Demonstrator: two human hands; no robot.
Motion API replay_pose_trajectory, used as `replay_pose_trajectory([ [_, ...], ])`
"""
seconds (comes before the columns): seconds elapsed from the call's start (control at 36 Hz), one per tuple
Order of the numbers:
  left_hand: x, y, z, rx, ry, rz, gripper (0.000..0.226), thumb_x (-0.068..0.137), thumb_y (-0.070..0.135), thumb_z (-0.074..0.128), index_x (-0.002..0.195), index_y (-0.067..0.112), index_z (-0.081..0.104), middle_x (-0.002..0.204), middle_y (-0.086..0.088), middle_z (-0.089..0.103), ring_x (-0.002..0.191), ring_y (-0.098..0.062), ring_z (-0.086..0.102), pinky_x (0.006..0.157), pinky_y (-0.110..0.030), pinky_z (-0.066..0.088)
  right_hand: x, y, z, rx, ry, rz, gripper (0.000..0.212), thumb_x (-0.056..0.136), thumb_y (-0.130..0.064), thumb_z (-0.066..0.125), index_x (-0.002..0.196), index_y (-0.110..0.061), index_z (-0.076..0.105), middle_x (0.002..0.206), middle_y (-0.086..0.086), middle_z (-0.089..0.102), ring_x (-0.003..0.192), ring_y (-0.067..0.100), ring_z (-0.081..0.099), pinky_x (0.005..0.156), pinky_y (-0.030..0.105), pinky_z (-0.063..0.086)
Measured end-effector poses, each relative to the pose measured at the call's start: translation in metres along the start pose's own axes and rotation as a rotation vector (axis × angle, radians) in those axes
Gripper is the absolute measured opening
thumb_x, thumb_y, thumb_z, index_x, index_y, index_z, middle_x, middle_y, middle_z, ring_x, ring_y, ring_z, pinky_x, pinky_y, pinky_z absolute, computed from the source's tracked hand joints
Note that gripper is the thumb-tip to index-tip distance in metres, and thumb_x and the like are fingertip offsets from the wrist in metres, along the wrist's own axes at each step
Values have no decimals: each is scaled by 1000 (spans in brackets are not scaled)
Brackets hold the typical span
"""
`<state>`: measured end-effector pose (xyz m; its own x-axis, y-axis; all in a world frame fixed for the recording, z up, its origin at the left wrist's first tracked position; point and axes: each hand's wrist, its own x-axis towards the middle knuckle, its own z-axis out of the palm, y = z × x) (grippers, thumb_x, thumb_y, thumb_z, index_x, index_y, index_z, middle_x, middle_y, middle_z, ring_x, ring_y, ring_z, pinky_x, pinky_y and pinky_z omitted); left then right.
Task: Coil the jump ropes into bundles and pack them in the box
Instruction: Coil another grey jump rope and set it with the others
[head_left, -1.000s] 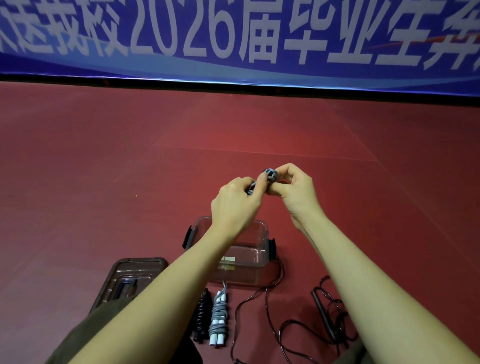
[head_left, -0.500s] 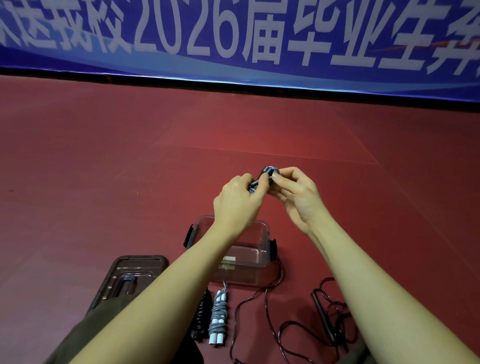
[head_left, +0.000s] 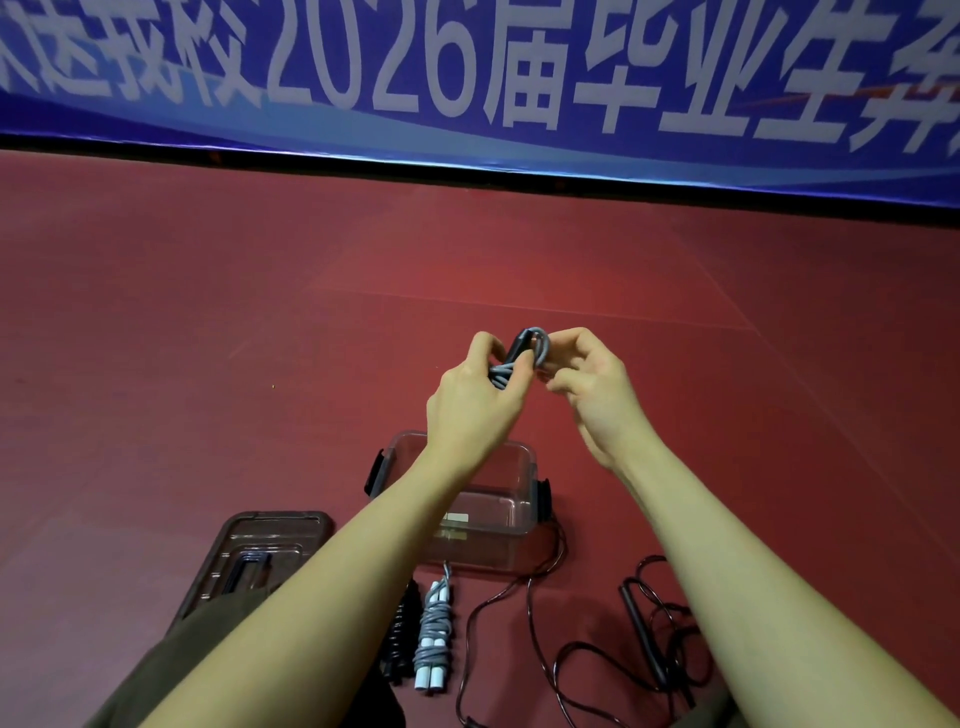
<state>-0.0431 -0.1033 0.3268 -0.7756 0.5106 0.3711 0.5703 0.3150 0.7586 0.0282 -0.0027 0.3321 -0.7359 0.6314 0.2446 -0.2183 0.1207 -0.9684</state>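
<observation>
Clear box (head_left: 511, 512) on floor, seemingly empty; lid (head_left: 260, 551) beside it.

Open floor ahead, clutter close in

The box (head_left: 511, 499) stands open-topped under the raised forearms. Its lid (head_left: 260, 551) lies to its left; two coiled ropes (head_left: 431, 634) sit just before it, and a loose black rope (head_left: 644, 639) sprawls right. The red floor (head_left: 208, 338) beyond lies bare.

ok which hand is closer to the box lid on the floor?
Left. The left hand is raised above the clear box, on the side of the lid; the right hand is across the box, farther away.
</observation>
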Motion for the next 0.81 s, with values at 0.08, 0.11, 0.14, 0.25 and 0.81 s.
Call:
replay_pose_trajectory([
  [0.08,0,-3,2,-40,-24,13,26,91,50,47,95,25,46,67,1,63,65,-23,62,64,-35,48,-2,-2,0,-150,-17,-64,35,77,21,49,82,-13,55,83,0,66,81,4,63,77,17,48],
  [0.11,0,-3,4,-57,-41,14,26,91,50,46,95,25,45,67,-1,63,64,-24,62,63,-36,49,-3,-2,0,-180,-18,-76,31,78,19,52,82,-11,54,82,1,66,79,4,63,74,15,48],
  [0.14,-1,-3,5,-74,-61,14,26,91,51,46,96,25,44,66,-2,63,64,-25,62,63,-37,49,-3,-1,0,-202,-8,-87,28,78,17,53,82,-10,53,81,4,66,77,5,63,72,15,48],
  [0.25,-1,-5,6,-176,-128,-14,32,88,58,46,97,28,37,71,-8,65,65,-31,62,63,-47,52,-1,2,-1,-265,68,-100,26,79,9,58,80,-15,52,82,7,63,77,14,57,69,25,45],
  [0.81,2,-9,11,461,-29,123,39,83,22,54,116,13,36,98,-4,58,84,-31,57,57,-33,31,8,11,10,-334,138,-13,26,80,6,57,72,-15,44,68,-1,48,61,9,43,54,13,38],
])
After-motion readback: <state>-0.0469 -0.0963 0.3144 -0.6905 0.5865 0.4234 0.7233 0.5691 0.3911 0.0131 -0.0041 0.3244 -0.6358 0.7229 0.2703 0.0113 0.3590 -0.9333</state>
